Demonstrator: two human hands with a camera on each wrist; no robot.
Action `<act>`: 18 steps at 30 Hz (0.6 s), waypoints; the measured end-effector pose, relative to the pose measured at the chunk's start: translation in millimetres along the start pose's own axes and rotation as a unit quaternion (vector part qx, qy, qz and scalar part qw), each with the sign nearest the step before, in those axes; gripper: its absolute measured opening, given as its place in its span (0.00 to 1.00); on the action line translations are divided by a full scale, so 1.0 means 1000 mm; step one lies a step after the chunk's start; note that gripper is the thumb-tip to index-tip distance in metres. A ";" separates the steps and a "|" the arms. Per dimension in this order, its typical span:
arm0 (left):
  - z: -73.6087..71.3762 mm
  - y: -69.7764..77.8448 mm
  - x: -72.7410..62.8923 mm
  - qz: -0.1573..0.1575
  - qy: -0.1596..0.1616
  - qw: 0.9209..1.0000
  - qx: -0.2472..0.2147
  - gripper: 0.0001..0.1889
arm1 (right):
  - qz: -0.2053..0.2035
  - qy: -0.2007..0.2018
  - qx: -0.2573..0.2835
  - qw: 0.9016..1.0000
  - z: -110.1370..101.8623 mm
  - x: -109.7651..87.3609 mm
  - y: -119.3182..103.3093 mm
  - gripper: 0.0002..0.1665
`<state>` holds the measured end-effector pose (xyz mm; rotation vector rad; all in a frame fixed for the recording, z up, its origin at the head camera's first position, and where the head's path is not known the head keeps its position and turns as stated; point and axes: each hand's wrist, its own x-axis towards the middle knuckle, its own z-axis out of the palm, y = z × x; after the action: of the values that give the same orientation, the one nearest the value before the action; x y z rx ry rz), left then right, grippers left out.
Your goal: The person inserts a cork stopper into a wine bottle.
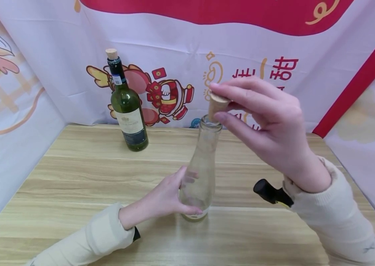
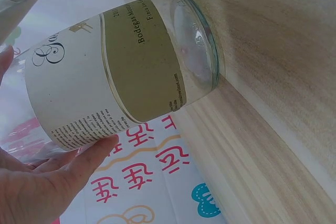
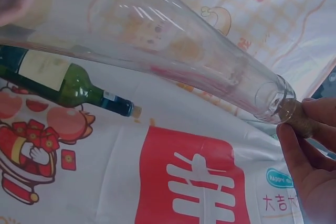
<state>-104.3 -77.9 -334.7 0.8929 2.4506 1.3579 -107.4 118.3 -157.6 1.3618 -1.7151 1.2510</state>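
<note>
A clear glass bottle (image 1: 204, 159) stands on the wooden table, tilted a little in the head view. My left hand (image 1: 170, 194) grips it low on its body, thumb and fingers round the glass. In the left wrist view the bottle's white and olive label (image 2: 142, 56) faces the camera. My right hand (image 1: 267, 118) pinches a cork (image 1: 216, 105) between thumb and fingers at the bottle's mouth. The right wrist view shows the cork (image 3: 296, 120) with its lower end inside the glass rim (image 3: 277, 100) and the rest sticking out.
A green wine bottle (image 1: 129, 111) with a cork in its neck stands at the back left of the table (image 1: 84, 177). Printed white cloth (image 1: 174, 40) hangs behind the table and along both sides.
</note>
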 end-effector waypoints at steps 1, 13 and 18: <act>0.000 0.000 0.000 -0.002 0.000 1.000 0.001 0.45 | -0.003 -0.005 -0.017 1.000 0.000 0.000 0.000 0.19; 0.001 0.000 0.000 0.012 0.007 1.000 0.013 0.45 | -0.018 -0.041 -0.134 0.990 0.000 -0.006 0.001 0.16; 0.000 0.000 0.000 0.010 0.007 1.000 0.009 0.45 | -0.026 -0.039 -0.129 0.990 0.003 -0.006 0.001 0.15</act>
<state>-103.9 -77.8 -335.0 0.9175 2.4742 1.3550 -106.5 118.2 -164.4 1.3053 -1.8119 0.9201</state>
